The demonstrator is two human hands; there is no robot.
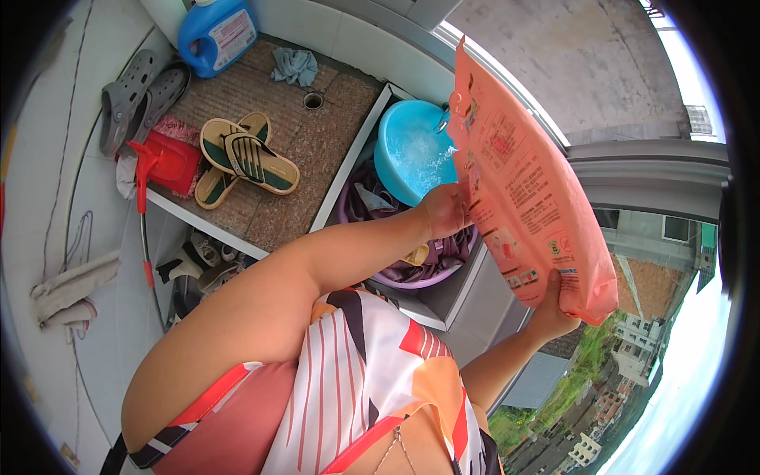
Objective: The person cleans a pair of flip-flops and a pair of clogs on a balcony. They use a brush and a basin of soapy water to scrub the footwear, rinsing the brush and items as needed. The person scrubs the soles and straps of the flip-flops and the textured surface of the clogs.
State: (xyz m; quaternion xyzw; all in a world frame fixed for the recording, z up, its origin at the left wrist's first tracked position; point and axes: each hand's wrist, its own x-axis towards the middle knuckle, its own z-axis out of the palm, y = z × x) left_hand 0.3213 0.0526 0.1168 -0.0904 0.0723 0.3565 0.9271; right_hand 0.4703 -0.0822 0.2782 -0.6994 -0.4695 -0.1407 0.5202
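A large salmon-pink plastic bag (522, 196) with printed writing is held up at an angle, its lower end at the right. My left hand (448, 211) grips its near left edge. My right hand (555, 309) holds the lower end, thumb on the printed face. Behind the bag's left edge, a light-blue basin (409, 148) holds water with white bubbles or specks; a metal fitting shows at its rim. Beneath it, a purple tub (415, 282) holds dark maroon fabric (457, 249) and a yellowish translucent object (415, 255). The bag hides part of the basin.
Slippers (249, 154) lie stacked on a brown stone slab (332, 119) with a drain hole (313, 101). Around it are a blue cloth (295, 65), a blue detergent jug (217, 38), grey clogs (127, 101) and a red-headed mop (169, 160). Shoes (205, 255) sit below; a window frame (647, 172) borders the right.
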